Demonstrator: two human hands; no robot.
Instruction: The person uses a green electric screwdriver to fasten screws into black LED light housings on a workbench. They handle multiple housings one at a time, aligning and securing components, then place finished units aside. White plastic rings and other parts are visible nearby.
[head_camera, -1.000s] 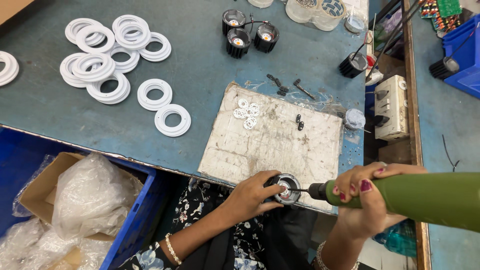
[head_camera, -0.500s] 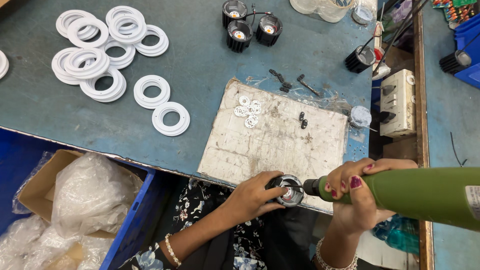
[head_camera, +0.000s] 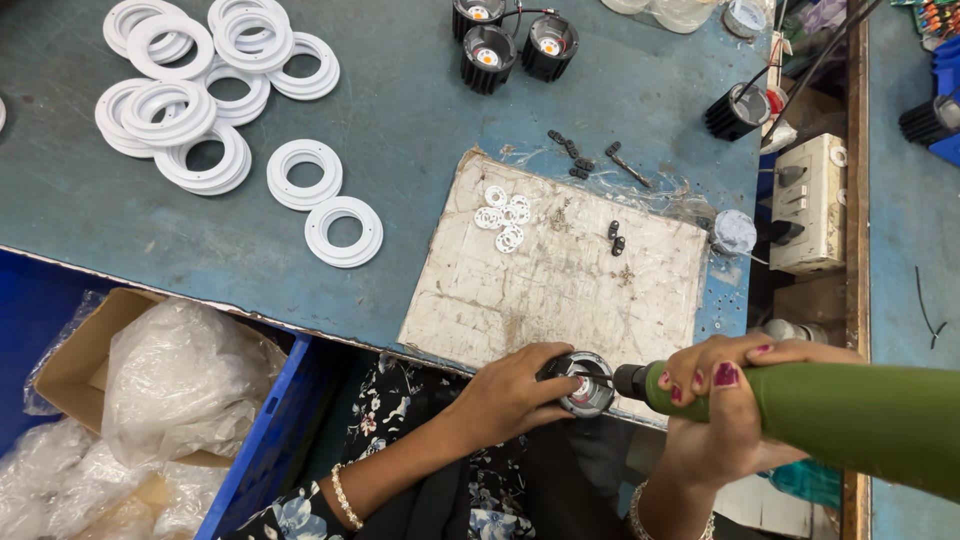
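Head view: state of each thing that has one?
left hand: gripping the round black housing at the board's edge
right hand: wrapped around the green driver, tip at housing
white rings: loose, partly stacked
three black lamp units: upright, wired together

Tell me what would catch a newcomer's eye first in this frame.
At the bench's near edge, the left hand steadies a small round black fitting while the right hand presses a fat green power screwdriver sideways into it. Next come the white plastic rings heaped at the far left of the blue-grey table, and the scuffed pale work board in the middle.
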